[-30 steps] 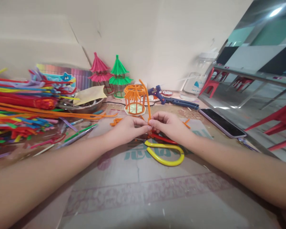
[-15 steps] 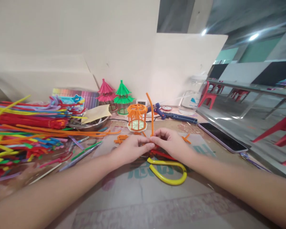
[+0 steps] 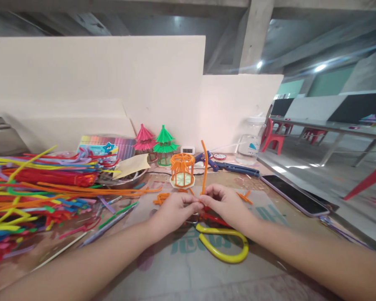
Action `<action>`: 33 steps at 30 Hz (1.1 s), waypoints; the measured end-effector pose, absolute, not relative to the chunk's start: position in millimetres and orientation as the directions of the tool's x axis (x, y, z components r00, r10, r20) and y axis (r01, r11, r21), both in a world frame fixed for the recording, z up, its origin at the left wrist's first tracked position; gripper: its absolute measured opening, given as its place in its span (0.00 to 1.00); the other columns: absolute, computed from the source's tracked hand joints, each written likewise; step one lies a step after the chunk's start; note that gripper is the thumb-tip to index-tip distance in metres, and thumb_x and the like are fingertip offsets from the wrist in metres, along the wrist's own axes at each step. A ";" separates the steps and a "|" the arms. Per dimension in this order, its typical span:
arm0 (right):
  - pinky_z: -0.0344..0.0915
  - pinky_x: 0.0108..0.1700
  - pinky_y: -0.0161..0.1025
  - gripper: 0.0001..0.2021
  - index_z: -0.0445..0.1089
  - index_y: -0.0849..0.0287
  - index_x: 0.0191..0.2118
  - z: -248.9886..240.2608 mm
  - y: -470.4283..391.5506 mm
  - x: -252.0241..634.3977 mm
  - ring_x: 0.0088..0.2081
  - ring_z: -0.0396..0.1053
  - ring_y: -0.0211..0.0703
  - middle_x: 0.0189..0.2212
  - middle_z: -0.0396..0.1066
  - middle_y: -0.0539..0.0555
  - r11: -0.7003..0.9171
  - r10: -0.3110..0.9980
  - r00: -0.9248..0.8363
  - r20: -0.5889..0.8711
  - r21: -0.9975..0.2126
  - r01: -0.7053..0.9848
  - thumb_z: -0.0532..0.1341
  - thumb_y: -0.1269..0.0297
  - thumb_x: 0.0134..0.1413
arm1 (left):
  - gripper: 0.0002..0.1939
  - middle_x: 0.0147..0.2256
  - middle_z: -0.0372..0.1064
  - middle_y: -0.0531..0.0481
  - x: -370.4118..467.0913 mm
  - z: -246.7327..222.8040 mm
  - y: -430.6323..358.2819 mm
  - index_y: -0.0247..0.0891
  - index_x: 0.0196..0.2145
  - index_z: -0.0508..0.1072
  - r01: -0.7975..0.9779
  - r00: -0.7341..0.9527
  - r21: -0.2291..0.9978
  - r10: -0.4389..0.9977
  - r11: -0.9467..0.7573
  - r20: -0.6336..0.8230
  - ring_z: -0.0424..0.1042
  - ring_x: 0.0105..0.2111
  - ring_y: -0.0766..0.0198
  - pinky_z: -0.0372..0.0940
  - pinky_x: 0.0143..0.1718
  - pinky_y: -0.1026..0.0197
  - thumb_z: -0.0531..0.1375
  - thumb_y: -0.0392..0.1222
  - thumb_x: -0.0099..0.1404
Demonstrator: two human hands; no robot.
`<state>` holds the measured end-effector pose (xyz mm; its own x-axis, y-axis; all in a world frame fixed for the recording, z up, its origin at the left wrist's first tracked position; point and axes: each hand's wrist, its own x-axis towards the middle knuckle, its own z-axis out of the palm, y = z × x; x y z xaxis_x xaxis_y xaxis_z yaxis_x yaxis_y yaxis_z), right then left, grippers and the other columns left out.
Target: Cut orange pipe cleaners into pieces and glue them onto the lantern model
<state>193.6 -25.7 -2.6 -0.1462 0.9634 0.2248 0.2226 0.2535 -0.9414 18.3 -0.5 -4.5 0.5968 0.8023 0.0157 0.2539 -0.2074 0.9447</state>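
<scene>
An orange pipe cleaner [image 3: 204, 167] stands almost upright, its lower end pinched between the fingertips of my left hand [image 3: 179, 212] and my right hand [image 3: 223, 205]. The two hands meet over the sheet on the table, and their fingers hide that lower end. Just below them lies a tool with a yellow loop handle [image 3: 235, 257] and red parts partly covered by my right hand. Behind my fingers stands a small orange pipe-cleaner frame [image 3: 182, 161] on a pale base. Short cut orange pieces [image 3: 161, 198] lie beside my left hand.
Many coloured pipe cleaners [image 3: 44, 192] are heaped at the left, near a metal bowl [image 3: 125, 183]. Pink [image 3: 144, 140] and green [image 3: 163, 140] little pavilions stand at the back. A blue glue gun [image 3: 211, 162], a clear jug [image 3: 250, 142] and a phone [image 3: 293, 194] are to the right.
The camera has tilted up, so everything sits lower in view. Both hands keep their pinch on the orange pipe cleaner, with little visible movement.
</scene>
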 end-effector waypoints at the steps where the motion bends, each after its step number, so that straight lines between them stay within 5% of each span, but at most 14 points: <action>1: 0.61 0.29 0.35 0.12 0.66 0.58 0.28 -2.5 -25.5 193.3 0.25 0.65 0.36 0.22 0.68 0.47 0.248 0.965 -0.138 0.222 -0.945 0.211 0.64 0.55 0.49 | 0.17 0.27 0.72 0.49 18.3 -2.6 -0.9 0.32 0.31 0.76 0.241 0.605 0.949 0.796 -0.205 0.019 0.68 0.27 0.65 0.63 0.31 0.65 0.60 0.51 0.61; 7: 0.65 0.32 0.37 0.15 0.67 0.59 0.29 -4.1 -21.3 195.4 0.27 0.68 0.38 0.24 0.70 0.48 0.192 0.973 -0.147 0.177 -0.976 0.098 0.65 0.51 0.48 | 0.19 0.24 0.69 0.51 17.0 9.8 -3.0 0.33 0.28 0.74 0.304 0.596 0.904 0.800 -0.299 0.064 0.66 0.26 0.66 0.62 0.29 0.64 0.55 0.52 0.64; 12: 0.59 0.27 0.33 0.13 0.67 0.59 0.30 -2.3 -20.6 198.3 0.23 0.64 0.34 0.23 0.68 0.46 0.185 0.976 -0.139 0.165 -0.973 0.140 0.64 0.53 0.50 | 0.14 0.36 0.75 0.48 17.6 5.6 -3.3 0.34 0.39 0.76 0.349 0.613 0.871 0.787 -0.347 0.068 0.72 0.35 0.61 0.66 0.38 0.62 0.59 0.46 0.61; 33: 0.53 0.26 0.34 0.16 0.66 0.59 0.30 -8.1 -20.6 199.2 0.22 0.55 0.32 0.22 0.62 0.43 0.186 0.956 -0.251 0.155 -0.977 0.106 0.64 0.50 0.51 | 0.08 0.30 0.72 0.51 18.3 2.6 -3.1 0.36 0.30 0.80 0.367 0.588 0.752 0.763 -0.547 0.268 0.69 0.34 0.64 0.61 0.38 0.64 0.63 0.43 0.61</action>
